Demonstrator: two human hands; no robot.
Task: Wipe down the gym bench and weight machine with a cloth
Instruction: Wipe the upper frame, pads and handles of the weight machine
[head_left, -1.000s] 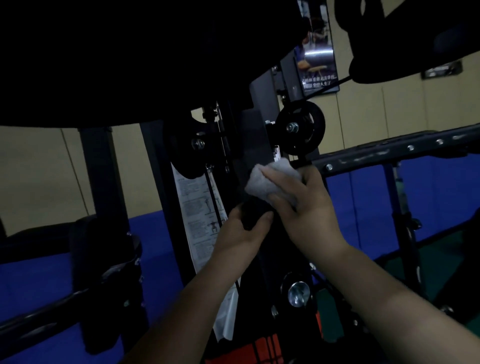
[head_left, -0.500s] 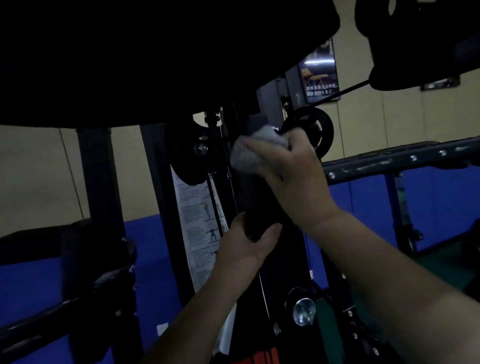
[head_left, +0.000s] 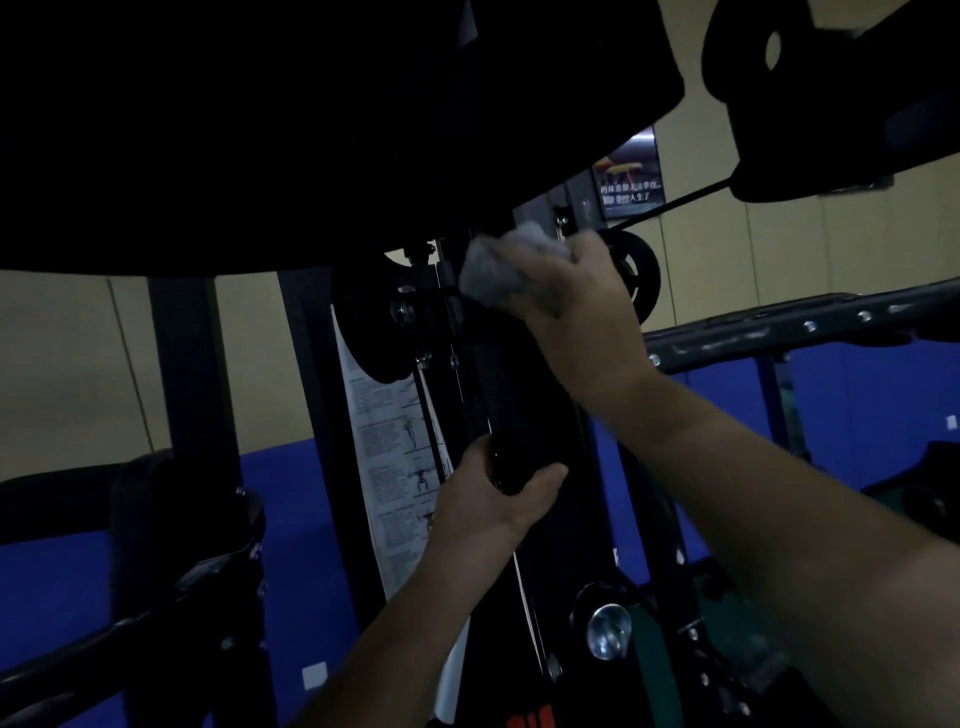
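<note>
Right hand (head_left: 566, 306) around crumpled grey cloth (head_left: 501, 262)

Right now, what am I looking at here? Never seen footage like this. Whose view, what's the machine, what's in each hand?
This is one wide-angle camera worn on a person's head, looking along their own arms; no robot. In front stands a black weight machine in a dim gym. The right hand presses a crumpled grey cloth high against the upright post, near a pulley wheel. The left hand grips a black part of the post lower down, seemingly to steady it. A white instruction sheet with exercise drawings hangs left of the post.
</note>
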